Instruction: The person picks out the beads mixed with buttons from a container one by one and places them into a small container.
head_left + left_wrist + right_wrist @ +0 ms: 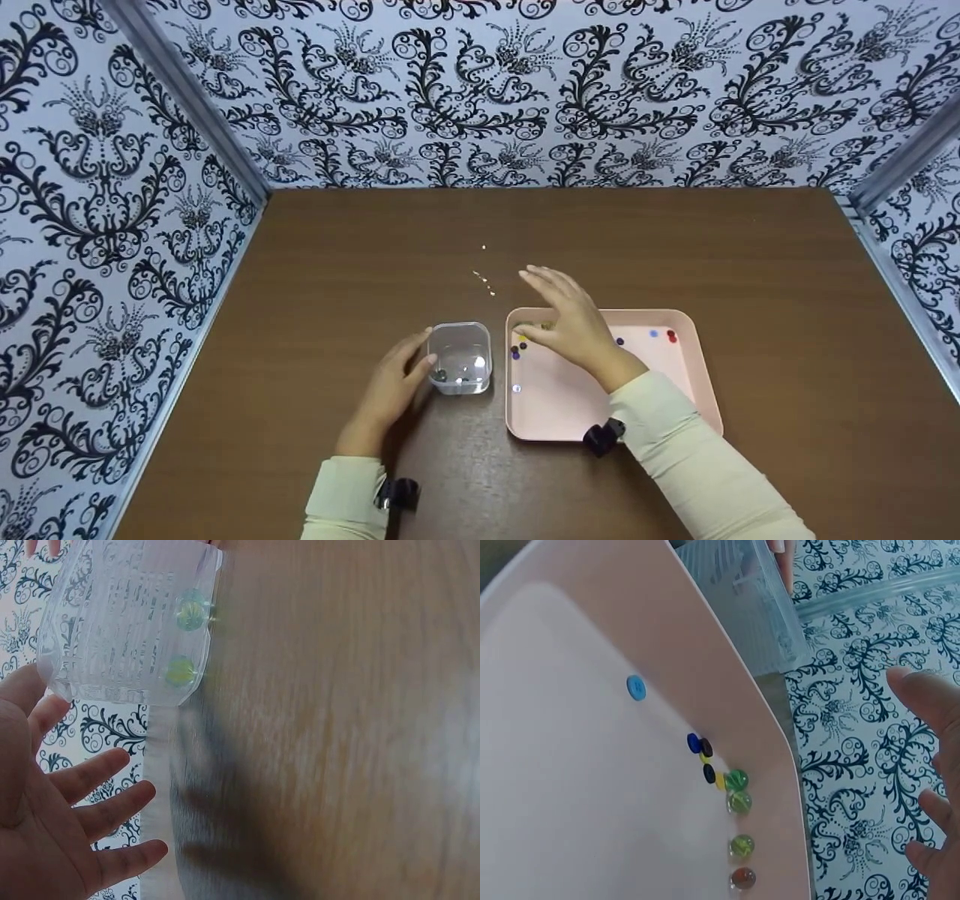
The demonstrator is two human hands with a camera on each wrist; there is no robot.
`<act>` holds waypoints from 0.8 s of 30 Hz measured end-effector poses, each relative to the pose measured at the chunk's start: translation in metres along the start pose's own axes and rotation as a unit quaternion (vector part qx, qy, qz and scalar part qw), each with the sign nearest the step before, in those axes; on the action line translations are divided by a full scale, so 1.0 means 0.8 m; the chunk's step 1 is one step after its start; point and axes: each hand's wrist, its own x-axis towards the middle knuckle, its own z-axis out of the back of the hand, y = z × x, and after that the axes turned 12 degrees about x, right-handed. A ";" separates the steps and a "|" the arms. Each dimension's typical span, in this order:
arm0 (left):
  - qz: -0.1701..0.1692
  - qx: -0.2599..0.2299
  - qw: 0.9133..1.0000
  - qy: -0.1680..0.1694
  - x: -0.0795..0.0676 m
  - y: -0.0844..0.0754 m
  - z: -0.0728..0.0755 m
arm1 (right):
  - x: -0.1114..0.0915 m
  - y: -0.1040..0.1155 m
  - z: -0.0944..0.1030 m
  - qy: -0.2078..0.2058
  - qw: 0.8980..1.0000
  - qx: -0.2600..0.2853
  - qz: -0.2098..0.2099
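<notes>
Left hand [394,382] lying at the left side of a clear tub [461,349], thumb tip apparently touching it, fingers spread and straight. Tub standing upright on the brown table [337,262], just left of a pink tray [577,405]; two greenish marbles [190,611] showing inside. Right hand [574,322] hovering over the tray's far left part, fingers extended, thumb held apart. Along the tray's far side, a row of glass marbles [742,845] resting; dark buttons [709,773] clustering at the far left corner, a light blue button [636,688] lying nearer along the left wall. Red buttons [671,336] sitting far right. Pale specks [484,280] dotting the table beyond the tub.
</notes>
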 end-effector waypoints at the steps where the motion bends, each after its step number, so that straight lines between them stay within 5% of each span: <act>1: 0.001 0.000 1.000 0.001 0.000 0.000 0.000 | 0.000 -0.001 0.001 -0.001 1.000 0.003 0.000; 24: 0.004 0.000 1.000 0.006 0.000 0.000 0.000 | -0.008 -0.021 0.011 -0.016 1.000 -0.003 -0.010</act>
